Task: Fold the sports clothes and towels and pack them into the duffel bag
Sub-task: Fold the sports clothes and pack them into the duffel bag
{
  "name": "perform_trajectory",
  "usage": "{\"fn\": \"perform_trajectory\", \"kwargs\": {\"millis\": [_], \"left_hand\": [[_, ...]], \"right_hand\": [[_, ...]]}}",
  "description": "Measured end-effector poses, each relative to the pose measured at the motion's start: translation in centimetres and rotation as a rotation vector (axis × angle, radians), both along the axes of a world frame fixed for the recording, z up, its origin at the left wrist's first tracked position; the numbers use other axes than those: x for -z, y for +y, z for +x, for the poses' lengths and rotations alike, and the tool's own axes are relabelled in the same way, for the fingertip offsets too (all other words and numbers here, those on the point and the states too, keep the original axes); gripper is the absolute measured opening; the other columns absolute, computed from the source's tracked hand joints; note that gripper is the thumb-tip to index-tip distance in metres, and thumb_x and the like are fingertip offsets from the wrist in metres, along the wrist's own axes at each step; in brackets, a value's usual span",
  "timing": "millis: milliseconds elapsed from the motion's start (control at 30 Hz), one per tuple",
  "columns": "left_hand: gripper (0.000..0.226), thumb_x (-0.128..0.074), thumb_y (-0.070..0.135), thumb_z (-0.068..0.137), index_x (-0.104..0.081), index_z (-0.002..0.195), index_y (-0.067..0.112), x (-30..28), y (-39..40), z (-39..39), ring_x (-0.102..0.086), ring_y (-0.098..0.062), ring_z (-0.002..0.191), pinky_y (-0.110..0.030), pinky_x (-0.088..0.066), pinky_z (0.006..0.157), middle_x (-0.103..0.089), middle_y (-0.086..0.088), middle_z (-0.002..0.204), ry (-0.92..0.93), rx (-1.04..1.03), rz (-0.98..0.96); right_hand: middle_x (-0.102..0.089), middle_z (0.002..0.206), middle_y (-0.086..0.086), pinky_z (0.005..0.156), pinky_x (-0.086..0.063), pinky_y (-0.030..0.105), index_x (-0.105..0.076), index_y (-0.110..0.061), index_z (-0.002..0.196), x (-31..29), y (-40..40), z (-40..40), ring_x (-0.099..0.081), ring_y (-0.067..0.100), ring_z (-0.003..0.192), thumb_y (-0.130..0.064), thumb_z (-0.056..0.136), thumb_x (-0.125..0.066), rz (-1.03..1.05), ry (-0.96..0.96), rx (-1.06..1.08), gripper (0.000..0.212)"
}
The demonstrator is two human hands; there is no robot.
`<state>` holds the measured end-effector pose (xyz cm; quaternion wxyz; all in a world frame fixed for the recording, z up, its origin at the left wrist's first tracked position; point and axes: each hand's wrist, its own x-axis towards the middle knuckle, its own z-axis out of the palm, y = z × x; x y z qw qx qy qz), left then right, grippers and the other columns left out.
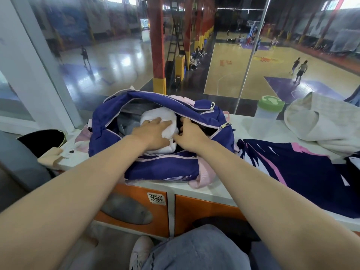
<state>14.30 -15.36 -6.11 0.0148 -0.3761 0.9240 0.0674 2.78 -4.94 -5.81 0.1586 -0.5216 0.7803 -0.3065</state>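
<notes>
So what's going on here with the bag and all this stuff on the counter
A person is packing a purple duffel bag that sits open on a white counter. The left hand presses flat on a folded white towel inside the bag, while the right hand reaches into the opening beside it, fingers curled at the towel's edge. Still unpacked to the right: a navy and pink jersey, a crumpled cream garment and a green-lidded bottle.

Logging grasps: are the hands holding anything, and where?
Left hand presses flat on the folded white towel in the purple duffel bag; right hand: cannot tell.
</notes>
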Motion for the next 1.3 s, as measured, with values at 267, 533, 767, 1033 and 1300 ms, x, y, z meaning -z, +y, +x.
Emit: {"fn": "perform_trajectory", "kwargs": {"millis": [267, 533, 767, 1033, 1300], "left_hand": [[0.069, -0.032, 0.063, 0.092, -0.013, 0.153, 0.039, -0.2, -0.3, 0.7, -0.012, -0.033, 0.148, -0.055, -0.011, 0.116, -0.011, -0.006, 0.164, -0.277, -0.105, -0.16], [0.064, -0.034, 0.054, 0.094, -0.025, 0.153, 0.028, 1.9, -0.2, -0.2, -0.012, -0.024, 0.15, -0.051, -0.009, 0.119, -0.011, -0.006, 0.164, -0.065, 0.011, -0.149], [0.07, -0.031, 0.056, 0.097, -0.007, 0.156, 0.029, 1.4, 0.3, -0.4, -0.003, -0.028, 0.151, -0.051, -0.002, 0.12, 0.0, -0.007, 0.165, -0.158, -0.043, -0.12], [0.046, -0.046, 0.033, 0.094, -0.046, 0.137, 0.016, -0.9, 7.0, 0.2, -0.043, -0.031, 0.13, -0.045, -0.031, 0.111, -0.05, -0.009, 0.14, 0.312, 0.05, -0.093], [0.049, -0.053, 0.021, 0.093, -0.045, 0.141, 0.016, -2.1, 17.3, -4.2, -0.04, -0.022, 0.136, -0.042, -0.032, 0.114, -0.049, -0.003, 0.143, 0.59, 0.272, 0.014]], "right_hand": [[-0.051, 0.137, 0.016, 0.097, -0.041, 0.032, -0.043, -0.005, 0.137, 0.4, 0.2, -0.5, -0.051, 0.031, 0.122, -0.024, 0.091, -0.06, 0.17, 0.202, -0.106, 0.053], [-0.037, 0.152, 0.007, 0.111, -0.025, 0.046, -0.033, -0.015, 0.147, 1.1, 0.2, -0.5, -0.034, 0.032, 0.137, -0.042, 0.095, -0.046, 0.31, 0.441, -0.084, 0.06], [-0.058, 0.133, 0.008, 0.096, -0.041, 0.042, -0.052, -0.015, 0.132, -0.9, 3.6, 0.5, -0.053, 0.032, 0.12, -0.036, 0.095, -0.048, 0.061, 0.528, -0.11, 0.043], [-0.065, 0.122, -0.003, 0.1, -0.04, 0.036, -0.059, -0.021, 0.125, -1.8, 11.8, -1.0, -0.056, 0.018, 0.113, -0.024, 0.093, -0.053, -0.217, 0.404, 0.04, 0.033], [-0.064, 0.115, -0.002, 0.092, -0.048, 0.044, -0.057, -0.023, 0.122, -0.6, 19.4, -4.6, -0.057, 0.02, 0.105, -0.026, 0.091, -0.054, -0.217, 0.279, 0.235, 0.031]]}}
